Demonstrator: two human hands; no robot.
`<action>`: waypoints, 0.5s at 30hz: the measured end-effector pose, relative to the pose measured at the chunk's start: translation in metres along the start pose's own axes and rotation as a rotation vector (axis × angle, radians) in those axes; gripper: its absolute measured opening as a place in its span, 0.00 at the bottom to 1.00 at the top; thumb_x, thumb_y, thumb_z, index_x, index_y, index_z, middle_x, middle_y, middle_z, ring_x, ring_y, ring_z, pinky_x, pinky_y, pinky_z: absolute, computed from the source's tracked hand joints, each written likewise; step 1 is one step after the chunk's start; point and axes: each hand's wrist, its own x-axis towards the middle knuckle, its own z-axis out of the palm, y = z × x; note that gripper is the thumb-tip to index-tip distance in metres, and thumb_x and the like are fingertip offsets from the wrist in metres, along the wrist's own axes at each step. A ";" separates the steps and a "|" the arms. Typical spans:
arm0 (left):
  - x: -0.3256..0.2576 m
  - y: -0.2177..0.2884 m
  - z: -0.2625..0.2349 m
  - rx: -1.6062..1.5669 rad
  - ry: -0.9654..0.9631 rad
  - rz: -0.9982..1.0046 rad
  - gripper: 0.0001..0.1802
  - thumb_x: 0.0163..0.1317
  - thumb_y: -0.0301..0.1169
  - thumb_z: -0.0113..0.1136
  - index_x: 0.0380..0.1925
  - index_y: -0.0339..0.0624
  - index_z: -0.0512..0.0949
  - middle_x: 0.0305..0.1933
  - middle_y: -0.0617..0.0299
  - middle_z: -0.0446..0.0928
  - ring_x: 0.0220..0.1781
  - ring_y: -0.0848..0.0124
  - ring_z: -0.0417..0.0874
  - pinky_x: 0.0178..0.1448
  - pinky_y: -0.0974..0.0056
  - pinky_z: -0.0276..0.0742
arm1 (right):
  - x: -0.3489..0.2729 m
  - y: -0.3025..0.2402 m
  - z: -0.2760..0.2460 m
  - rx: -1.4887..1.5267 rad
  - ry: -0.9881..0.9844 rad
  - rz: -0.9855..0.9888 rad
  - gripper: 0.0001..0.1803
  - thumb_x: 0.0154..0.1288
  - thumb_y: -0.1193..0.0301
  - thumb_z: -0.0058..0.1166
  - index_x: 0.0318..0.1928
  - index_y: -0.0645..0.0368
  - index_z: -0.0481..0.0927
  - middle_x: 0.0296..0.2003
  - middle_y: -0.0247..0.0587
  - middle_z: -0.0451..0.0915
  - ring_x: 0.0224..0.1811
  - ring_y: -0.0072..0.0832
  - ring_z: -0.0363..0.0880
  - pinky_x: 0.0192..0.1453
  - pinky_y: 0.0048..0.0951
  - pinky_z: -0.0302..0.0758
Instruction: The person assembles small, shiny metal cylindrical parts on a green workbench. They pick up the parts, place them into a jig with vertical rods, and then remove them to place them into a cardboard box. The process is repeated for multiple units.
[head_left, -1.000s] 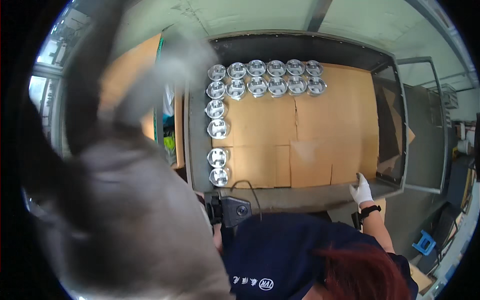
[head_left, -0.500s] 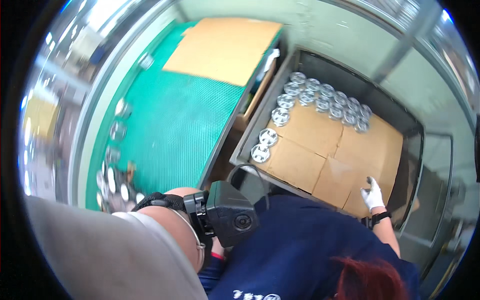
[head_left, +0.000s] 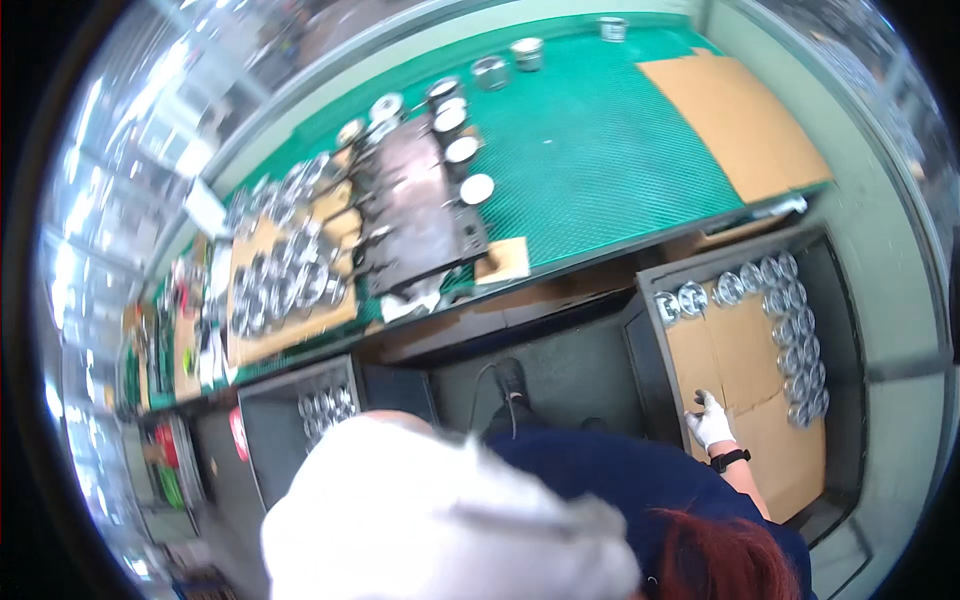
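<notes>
My right hand [head_left: 710, 427], in a white glove with dark fingertips, hovers above the cardboard [head_left: 740, 390] lining a grey bin. Its fingers are apart with nothing between them. Silver pistons [head_left: 790, 330] stand in rows along that bin's far and right sides, away from the hand. My left hand [head_left: 430, 510] appears to be raised close to the camera at the bottom centre. It shows as a large white glove, smeared by motion, so its fingers and anything in them cannot be made out.
A dark metal fixture [head_left: 410, 200] sits on the green-matted bench [head_left: 600, 150], ringed by pistons. More pistons [head_left: 285, 290] stand on cardboard to the left. A flat cardboard sheet [head_left: 740, 125] covers the bench's right end. Below, another grey bin [head_left: 275, 430] holds pistons.
The view has swung left, bringing in the fixture and the left-hand bin. My left glove has shifted from the lower left to the bottom centre. My right hand stays over the cardboard, fingers apart.
</notes>
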 end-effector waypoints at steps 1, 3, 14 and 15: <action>-0.014 0.009 -0.012 0.032 0.018 -0.022 0.18 0.59 0.31 0.69 0.49 0.38 0.81 0.44 0.48 0.83 0.44 0.53 0.84 0.51 0.54 0.79 | 0.004 -0.026 -0.005 -0.033 -0.045 -0.023 0.31 0.62 0.70 0.66 0.65 0.63 0.73 0.56 0.53 0.82 0.49 0.44 0.87 0.57 0.38 0.82; -0.040 0.019 -0.033 0.079 0.055 -0.042 0.17 0.59 0.30 0.68 0.48 0.39 0.81 0.44 0.48 0.83 0.44 0.52 0.84 0.50 0.54 0.79 | 0.022 -0.057 -0.020 -0.109 -0.045 -0.087 0.31 0.62 0.69 0.67 0.64 0.63 0.73 0.56 0.54 0.82 0.51 0.47 0.86 0.57 0.39 0.81; -0.278 0.003 -0.155 0.796 0.284 -0.907 0.16 0.60 0.31 0.67 0.48 0.38 0.82 0.43 0.48 0.83 0.46 0.51 0.84 0.51 0.54 0.78 | 0.112 -0.208 0.058 0.068 0.060 -0.362 0.30 0.66 0.74 0.63 0.68 0.59 0.72 0.55 0.45 0.83 0.45 0.25 0.82 0.54 0.31 0.80; -0.339 -0.026 -0.160 0.939 0.283 -0.991 0.19 0.59 0.32 0.68 0.50 0.37 0.80 0.44 0.47 0.82 0.47 0.49 0.82 0.53 0.52 0.78 | 0.112 -0.239 0.057 0.134 0.034 -0.336 0.30 0.67 0.74 0.63 0.68 0.59 0.72 0.55 0.43 0.82 0.43 0.22 0.80 0.53 0.28 0.79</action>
